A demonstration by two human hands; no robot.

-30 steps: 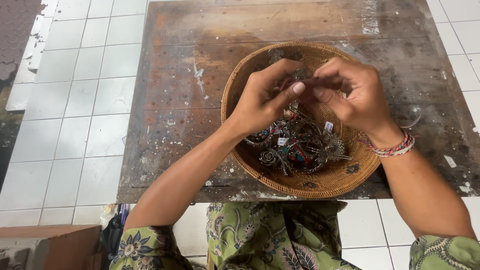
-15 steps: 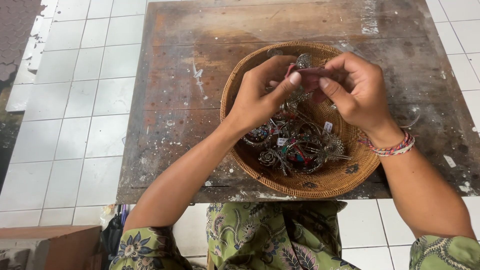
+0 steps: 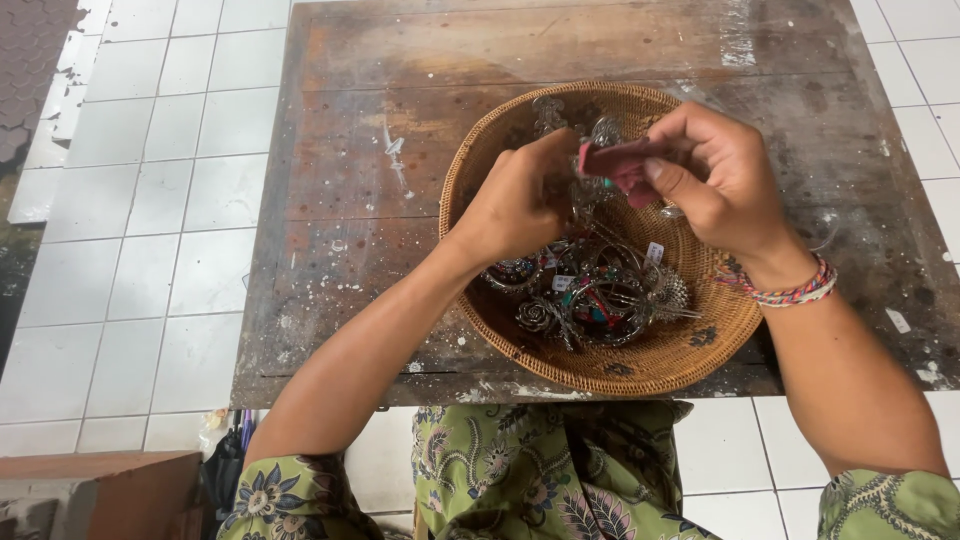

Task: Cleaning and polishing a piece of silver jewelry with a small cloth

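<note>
Pinching a silver ornament (image 3: 590, 165), left hand (image 3: 520, 200) and right hand (image 3: 715, 170) hover inside basket rim (image 3: 480, 170)

Worn wooden table (image 3: 380, 150) (paint-flecked) on white tiled floor (image 3: 150, 200); brown box (image 3: 100, 495) lower left, dark paving (image 3: 35, 60) upper left.

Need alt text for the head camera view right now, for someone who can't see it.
Both hands work above a round woven basket of silver jewellery on a worn wooden table: the left hand holds a metal piece, the right hand presses a small reddish pad against it.
</note>
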